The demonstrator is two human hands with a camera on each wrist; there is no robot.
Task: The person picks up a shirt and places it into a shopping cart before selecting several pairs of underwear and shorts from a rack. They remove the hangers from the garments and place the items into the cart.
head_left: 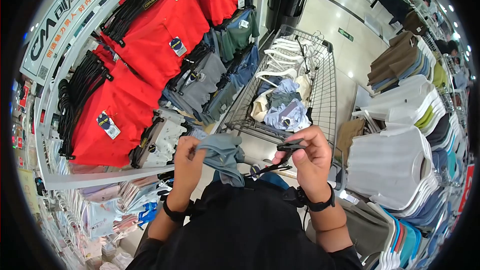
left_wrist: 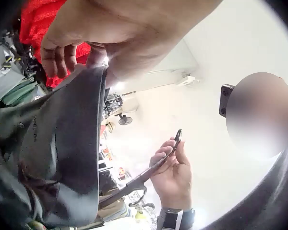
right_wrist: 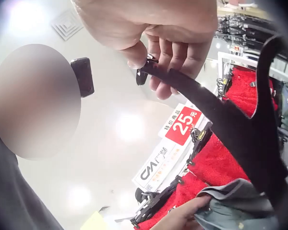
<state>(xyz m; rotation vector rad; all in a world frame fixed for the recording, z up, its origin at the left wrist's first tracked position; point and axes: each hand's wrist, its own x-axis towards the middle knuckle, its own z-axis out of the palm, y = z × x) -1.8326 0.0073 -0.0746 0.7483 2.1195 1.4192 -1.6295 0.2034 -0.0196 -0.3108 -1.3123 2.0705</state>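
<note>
My left hand (head_left: 188, 164) pinches a pair of grey-blue underpants (head_left: 220, 154) by the edge. In the left wrist view the underpants (left_wrist: 62, 139) hang down in folds from the fingertips, with small lettering on the cloth. My right hand (head_left: 315, 162) grips one clip end of a black clip hanger (head_left: 287, 155) between thumb and fingers. From there the hanger (right_wrist: 221, 117) slants down toward the underpants, and its far end is hidden behind them in the left wrist view. A round dark tag (head_left: 255, 171) hangs beside the hanger near my lap.
Ahead stands a wire shopping cart (head_left: 325, 90) with white hangers (head_left: 285, 52) and crumpled clothes (head_left: 287, 112). Racks of red underpants (head_left: 117, 115) on black hangers line the left. White shirts (head_left: 387, 162) hang on the right. A white rail (head_left: 100, 180) runs close by my left hand.
</note>
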